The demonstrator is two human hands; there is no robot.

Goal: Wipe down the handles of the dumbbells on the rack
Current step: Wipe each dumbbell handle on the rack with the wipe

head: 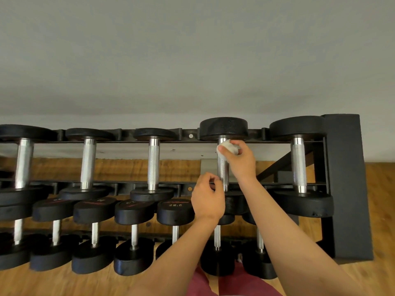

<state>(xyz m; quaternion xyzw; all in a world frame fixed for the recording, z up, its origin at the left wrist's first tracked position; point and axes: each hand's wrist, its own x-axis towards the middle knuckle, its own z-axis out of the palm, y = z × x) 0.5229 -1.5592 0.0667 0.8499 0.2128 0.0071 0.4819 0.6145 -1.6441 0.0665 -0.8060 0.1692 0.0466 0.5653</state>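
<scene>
While the right hand (238, 160) presses a small white wad (227, 146) against the upper end of a steel handle (223, 173), its grip is curled round the wad, thumb on the left side and fingers over the top and right. That handle belongs to the fourth dumbbell (223, 127) from the left on the upper row of the black rack (346, 167), right of the frame's centre, with the wad just under the dumbbell's far head. The left hand (207, 198) sits lower, beside the near end of the same handle, fingers curled and thumb meeting forefinger close to the metal. Whether this grip pinches the handle or merely closes beside it cannot be told. Both forearms reach up from the bottom of the frame. Four more dumbbells lie on the upper row, three to the left and one (298, 165) to the right, all with their handles running away from the viewer. A lower row of smaller dumbbells fills the lower left and centre, one of them marked 22.5 (175, 210). Behind the rack rises a grey wall (192, 60), below it lies a wooden floor (380, 199), and maroon clothing (245, 282) shows at the bottom edge between the arms.
</scene>
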